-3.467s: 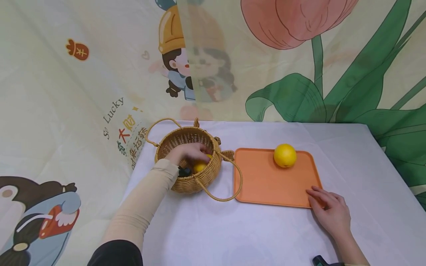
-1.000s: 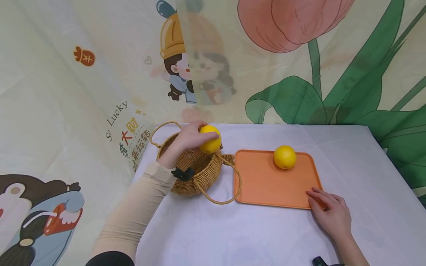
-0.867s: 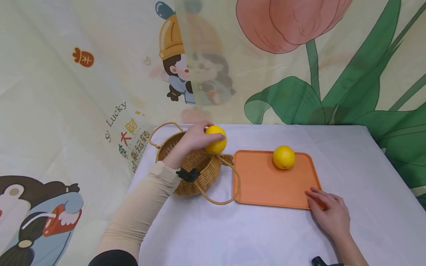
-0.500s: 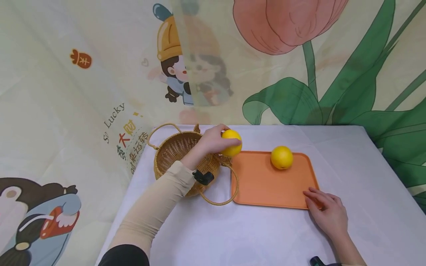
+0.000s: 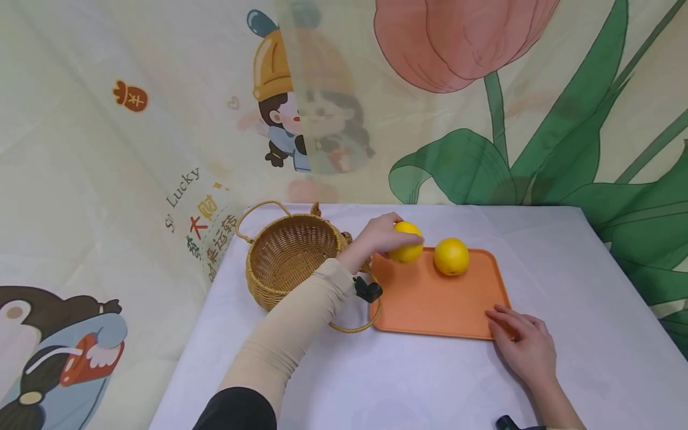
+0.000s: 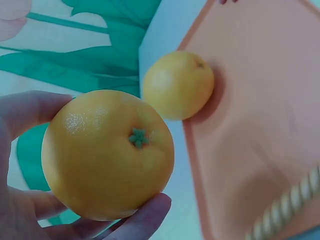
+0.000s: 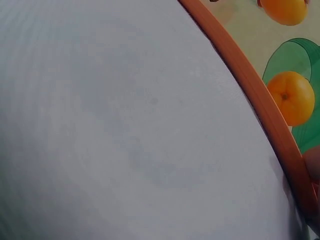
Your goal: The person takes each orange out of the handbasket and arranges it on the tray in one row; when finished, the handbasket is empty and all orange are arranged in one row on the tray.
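My left hand [image 5: 384, 236] holds an orange [image 5: 407, 253] in the air above the far left part of a flat orange tray [image 5: 419, 304]. In the left wrist view, thumb and fingers curl round this orange [image 6: 107, 155], its green stem end facing the camera. A second orange [image 5: 451, 257] sits at the tray's far edge, just right of the held one. At the tray's near right corner my right hand [image 5: 529, 349] grips the rim with loosely bent fingers; the right wrist view shows only a bit of a finger [image 7: 312, 162] at the rim.
A round wicker basket [image 5: 287, 257] with two loop handles stands left of the tray, partly behind my left forearm. One handle [image 5: 352, 329] hangs down at the tray's left edge. White cloth [image 5: 387, 382] covers the table; printed curtains rise behind and to the left.
My left hand has lifted an orange out of the basket and carried it right, past the rim, to above the tray. The right hand stays at the tray corner.
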Available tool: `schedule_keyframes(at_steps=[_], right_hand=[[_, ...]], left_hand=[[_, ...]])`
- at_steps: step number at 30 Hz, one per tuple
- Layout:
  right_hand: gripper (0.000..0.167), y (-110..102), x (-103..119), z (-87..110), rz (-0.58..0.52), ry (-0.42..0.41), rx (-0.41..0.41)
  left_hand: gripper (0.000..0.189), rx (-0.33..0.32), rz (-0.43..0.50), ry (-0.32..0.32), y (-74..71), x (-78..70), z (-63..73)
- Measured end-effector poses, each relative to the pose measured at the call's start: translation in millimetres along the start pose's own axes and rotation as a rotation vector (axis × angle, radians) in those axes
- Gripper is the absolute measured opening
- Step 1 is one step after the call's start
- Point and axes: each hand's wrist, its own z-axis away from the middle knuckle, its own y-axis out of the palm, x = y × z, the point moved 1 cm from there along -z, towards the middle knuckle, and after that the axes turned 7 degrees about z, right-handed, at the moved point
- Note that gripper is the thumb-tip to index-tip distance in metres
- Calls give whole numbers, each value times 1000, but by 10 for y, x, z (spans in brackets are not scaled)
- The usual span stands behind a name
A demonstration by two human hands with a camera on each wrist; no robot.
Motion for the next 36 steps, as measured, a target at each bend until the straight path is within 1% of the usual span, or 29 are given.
schedule_keyframes(at_steps=[3, 8, 13, 17, 22, 29, 36], right_hand=[[25, 8, -5, 1, -1, 2, 3], [25, 4, 0, 3, -8, 13, 3], [25, -1, 0, 2, -5, 10, 0], [25, 3, -8, -2, 0, 4, -8], [25, 7, -3, 1, -7, 1, -6], [25, 23, -3, 5, -3, 5, -3], [24, 17, -12, -2, -10, -13, -17]], left_hand=[[54, -3, 0, -24, 106, -5, -47], [52, -47, -7, -52, 253, 11, -116], [57, -97, -32, -90, 374, 38, -164], [65, -139, -51, -106, 455, 63, -190], [71, -179, -89, -144, 566, 136, -224], [74, -218, -99, -129, 711, 297, -275], [75, -238, -56, -113, 768, 320, -297]])
